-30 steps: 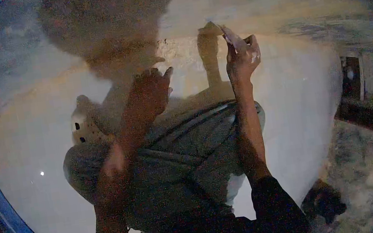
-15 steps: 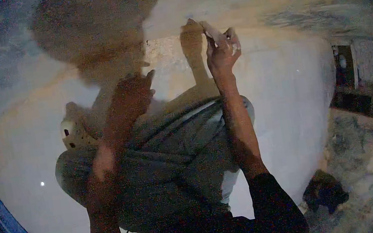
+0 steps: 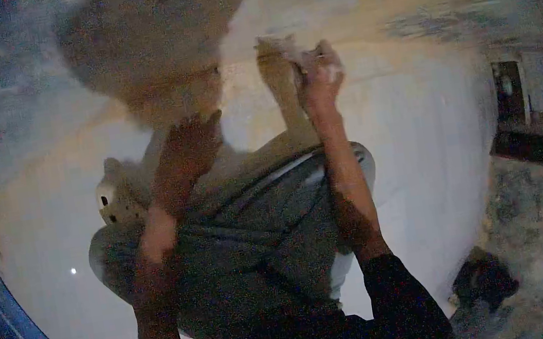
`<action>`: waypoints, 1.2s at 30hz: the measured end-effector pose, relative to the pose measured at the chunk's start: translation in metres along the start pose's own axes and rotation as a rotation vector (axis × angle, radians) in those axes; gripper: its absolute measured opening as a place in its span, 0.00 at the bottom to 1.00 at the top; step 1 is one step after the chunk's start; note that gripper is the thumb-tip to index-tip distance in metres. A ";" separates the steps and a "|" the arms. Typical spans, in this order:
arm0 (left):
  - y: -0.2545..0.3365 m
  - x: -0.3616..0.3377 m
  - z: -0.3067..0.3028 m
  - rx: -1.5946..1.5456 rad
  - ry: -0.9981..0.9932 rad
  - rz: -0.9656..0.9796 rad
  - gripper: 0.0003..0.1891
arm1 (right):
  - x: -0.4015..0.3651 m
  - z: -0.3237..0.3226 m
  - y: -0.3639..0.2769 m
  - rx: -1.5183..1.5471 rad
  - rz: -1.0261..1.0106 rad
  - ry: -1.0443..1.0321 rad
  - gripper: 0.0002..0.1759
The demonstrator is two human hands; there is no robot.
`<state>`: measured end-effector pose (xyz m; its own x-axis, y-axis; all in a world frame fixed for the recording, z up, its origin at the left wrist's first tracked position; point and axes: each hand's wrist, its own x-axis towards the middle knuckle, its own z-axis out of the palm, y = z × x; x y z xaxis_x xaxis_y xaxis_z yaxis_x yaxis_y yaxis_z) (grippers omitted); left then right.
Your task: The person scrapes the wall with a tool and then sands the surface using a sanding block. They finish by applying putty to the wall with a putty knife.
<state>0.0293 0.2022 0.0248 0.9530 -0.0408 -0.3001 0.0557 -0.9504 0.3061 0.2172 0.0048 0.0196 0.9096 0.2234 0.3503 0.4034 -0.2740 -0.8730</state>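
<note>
My right hand [image 3: 323, 81] is raised over the pale surface, its fingers bent together and whitish at the tips. A pale, blurred shape [image 3: 277, 44] extends left from those fingers; I cannot make out whether it is fingers or a held piece. My left hand [image 3: 187, 147] hovers in deep shadow above my bent leg, one finger stretched forward and nothing visible in it. Between and beyond the hands lies a yellowish, rough-looking patch [image 3: 240, 79] of the surface. My crossed legs in grey trousers [image 3: 244, 222] are below both arms.
Pale sheet-like ground [image 3: 422, 147] spreads around me, with a blue strip [image 3: 28, 325] at its left edge. A white perforated shoe-like item [image 3: 114, 196] sits by my left knee. A dark bundle [image 3: 484, 278] lies at lower right; a doorway-like opening [image 3: 509, 92] is farther right.
My right hand has lowered slightly and its fingers have bent further, with the pale shape now farther left. My left hand's fingers look more drawn in. The whole view has shifted a little.
</note>
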 end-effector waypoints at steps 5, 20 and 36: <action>0.001 -0.003 0.010 -0.003 0.530 0.168 0.27 | 0.013 -0.026 -0.013 -0.823 -0.557 0.057 0.10; 0.012 -0.001 -0.007 -0.050 0.169 0.070 0.26 | -0.018 0.021 -0.025 -0.205 0.010 -0.191 0.18; 0.001 0.017 -0.003 -0.114 0.262 0.094 0.24 | 0.017 -0.013 -0.011 -0.729 -0.446 0.155 0.19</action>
<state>0.0460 0.2018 0.0229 0.9991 -0.0324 -0.0265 -0.0181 -0.9050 0.4251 0.2294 -0.0005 0.0398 0.6329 0.3374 0.6969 0.6402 -0.7342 -0.2260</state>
